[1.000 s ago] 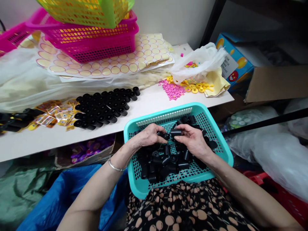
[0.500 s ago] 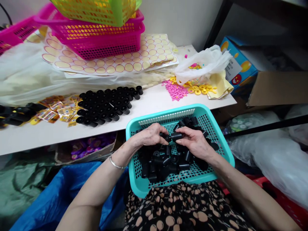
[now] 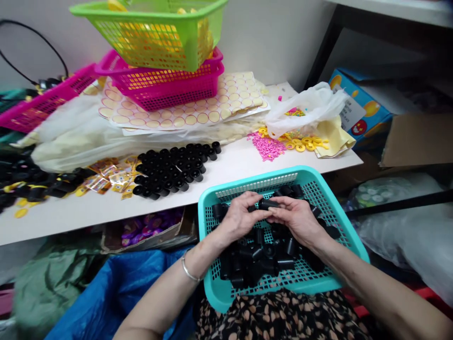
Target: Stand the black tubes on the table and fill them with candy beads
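Over a turquoise plastic basket (image 3: 212,295) my two hands meet around a small black plastic cylinder (image 3: 268,204). My left hand (image 3: 244,215) closes on its left end, thumb stretched along underneath. My right hand (image 3: 292,215) pinches the right end between thumb and fingers. Part of the cylinder is hidden by the fingers, and whether it is one piece or two joined I cannot tell. Below, many loose black cylinders (image 3: 285,263) lie jumbled in the basket. Several upright black cylinders (image 3: 166,170) stand packed in rows on the white table.
Pink baskets (image 3: 177,92) and a green basket (image 3: 166,42) are stacked on round-sticker sheets (image 3: 233,99). Pink bits (image 3: 265,146), yellow rings (image 3: 300,144) and a white plastic bag (image 3: 304,111) lie at the right. Small printed packets (image 3: 116,174) sit left of the rows.
My hands have drawn closer together around the cylinder, the left thumb now reaching towards the right fingers. The camera view has shifted, so everything appears lower and further right.
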